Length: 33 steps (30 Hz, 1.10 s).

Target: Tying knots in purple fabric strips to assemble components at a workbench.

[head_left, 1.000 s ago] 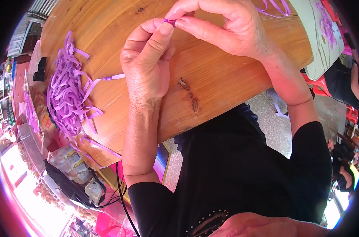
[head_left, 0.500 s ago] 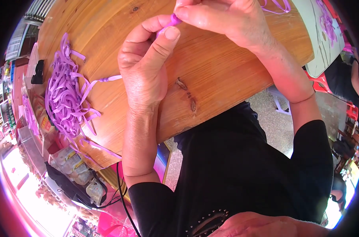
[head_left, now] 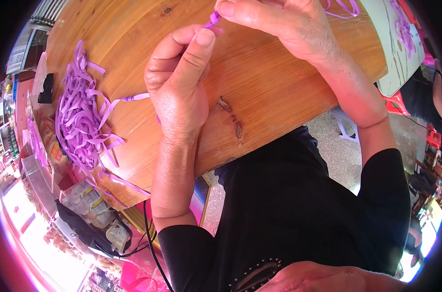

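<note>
Between my two hands, above the wooden table, stretches a short purple piece of ribbon with what looks like a knot or fold in it. My left hand pinches its lower end between thumb and forefinger. At the top edge of the picture, my right hand pinches the upper end; some of its fingers are cut off by the frame. A strip of the same ribbon runs from beneath my left hand toward a tangled heap of purple ribbons on the left of the table.
The round wooden table has its edge close to my body. More purple ribbon lies at the top right, and on a white tabletop beyond it. Packets and a black bag crowd the lower left. A red stool stands right.
My left hand has drawn slightly down and away from the right hand, so more of the purple ribbon shows between them. The ribbon heap has stayed put.
</note>
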### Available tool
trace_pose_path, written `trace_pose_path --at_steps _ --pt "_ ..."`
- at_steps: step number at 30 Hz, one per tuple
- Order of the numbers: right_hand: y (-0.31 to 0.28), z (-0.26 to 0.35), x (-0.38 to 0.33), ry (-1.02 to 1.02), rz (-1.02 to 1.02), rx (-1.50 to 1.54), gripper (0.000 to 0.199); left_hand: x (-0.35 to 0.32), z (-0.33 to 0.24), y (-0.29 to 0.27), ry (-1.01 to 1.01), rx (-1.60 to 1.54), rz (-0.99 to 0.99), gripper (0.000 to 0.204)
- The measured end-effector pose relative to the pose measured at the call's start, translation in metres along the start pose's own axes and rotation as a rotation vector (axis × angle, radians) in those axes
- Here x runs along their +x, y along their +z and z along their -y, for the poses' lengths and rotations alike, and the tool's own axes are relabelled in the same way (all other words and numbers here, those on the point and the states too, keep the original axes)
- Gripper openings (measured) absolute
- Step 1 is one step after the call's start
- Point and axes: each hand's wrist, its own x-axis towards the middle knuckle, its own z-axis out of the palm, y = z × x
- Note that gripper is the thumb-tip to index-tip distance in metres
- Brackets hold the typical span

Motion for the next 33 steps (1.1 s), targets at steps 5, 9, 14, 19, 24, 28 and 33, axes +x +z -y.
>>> trace_pose_path --at_steps 5,9,14,19,24,28,33 --pt "-0.001 0.009 0.001 0.341 -0.055 -0.001 0.008 0.001 0.001 -0.004 -0.005 0.038 -0.033 0.013" --pt "0.000 0.006 0.001 0.349 -0.075 0.111 0.014 0.002 0.002 -0.007 -0.007 -0.049 -0.004 0.008" --pt "-0.002 -0.004 0.006 -0.153 -0.087 -0.047 0.023 0.001 0.001 -0.004 0.001 -0.048 -0.007 0.007" --pt "-0.009 -0.008 0.007 -0.515 0.161 -0.811 0.030 0.000 0.001 -0.008 -0.030 -0.087 0.026 0.007" --pt "-0.013 -0.025 0.006 -0.676 0.112 -0.929 0.015 0.002 -0.002 -0.002 0.063 0.156 -0.078 0.007" --pt "-0.007 -0.024 0.008 -0.704 -0.066 -0.580 0.010 0.004 -0.002 -0.002 0.108 0.177 -0.134 0.006" --pt "0.006 0.025 0.012 -0.165 0.083 -0.848 0.008 0.000 -0.008 -0.009 0.118 0.308 -0.149 0.010"
